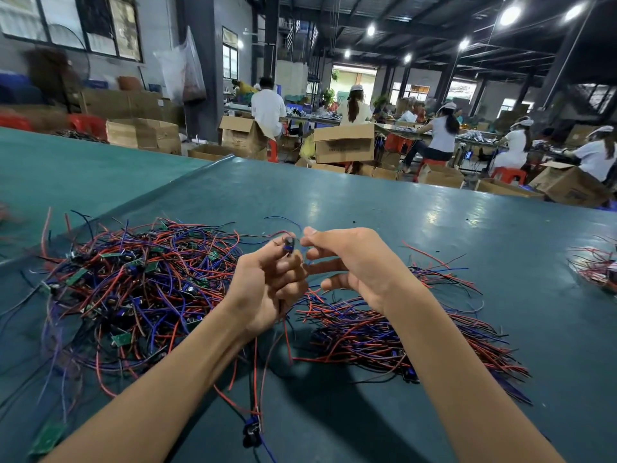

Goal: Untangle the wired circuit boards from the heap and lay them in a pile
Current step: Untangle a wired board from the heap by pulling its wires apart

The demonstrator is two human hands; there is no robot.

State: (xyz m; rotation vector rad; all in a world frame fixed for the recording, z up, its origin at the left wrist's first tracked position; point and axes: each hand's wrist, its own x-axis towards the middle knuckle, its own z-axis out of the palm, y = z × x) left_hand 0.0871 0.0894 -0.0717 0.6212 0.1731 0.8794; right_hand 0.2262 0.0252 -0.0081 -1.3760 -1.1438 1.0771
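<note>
Left hand: curled round a wired board. Right hand: pinching its wire. Heap at nine o'clock, pile at four.

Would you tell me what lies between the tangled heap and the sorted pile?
Between heap and pile, the head view shows mostly bare table, crossed by loose red wires hanging below the left hand.

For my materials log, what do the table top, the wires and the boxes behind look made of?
Table top: likely vinyl or rubber sheet, teal, semi-glossy; it reflects the ceiling lights. Wires: probably plastic-coated, smooth red, blue and black jackets that bend freely. Boxes: brown cardboard, matte, with folded flaps.
</note>
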